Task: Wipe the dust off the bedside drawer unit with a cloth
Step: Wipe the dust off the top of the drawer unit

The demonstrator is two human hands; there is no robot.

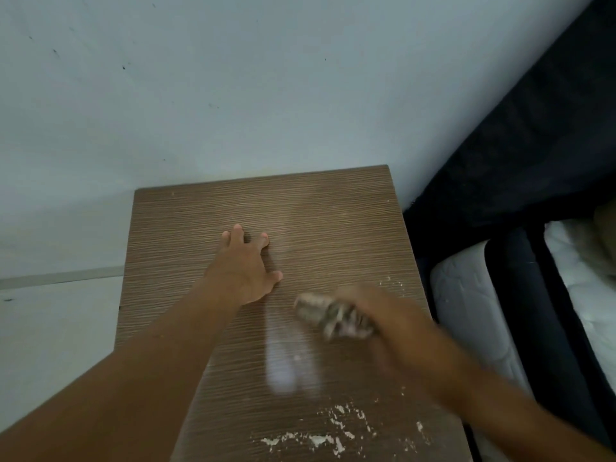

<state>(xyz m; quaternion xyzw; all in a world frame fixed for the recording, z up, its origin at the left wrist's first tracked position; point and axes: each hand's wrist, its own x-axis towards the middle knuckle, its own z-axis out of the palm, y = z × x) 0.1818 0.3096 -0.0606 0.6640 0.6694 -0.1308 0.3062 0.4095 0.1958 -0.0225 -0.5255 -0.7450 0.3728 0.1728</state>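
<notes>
The bedside drawer unit (173,235) shows its brown wood-grain top, seen from above against the wall. My left hand (245,268) rests flat on the middle of the top with fingers spread and holds nothing. My right hand (383,311), blurred by motion, is closed on a bunched grey-white cloth (333,316) pressed against the right part of the top. White dust crumbs (320,435) lie scattered along the near edge, and a pale smear (283,361) runs across the near middle.
A pale wall (233,78) stands right behind the unit. A bed with a dark frame (520,278) and white mattress (466,301) sits close on the right. Light floor (50,328) lies to the left.
</notes>
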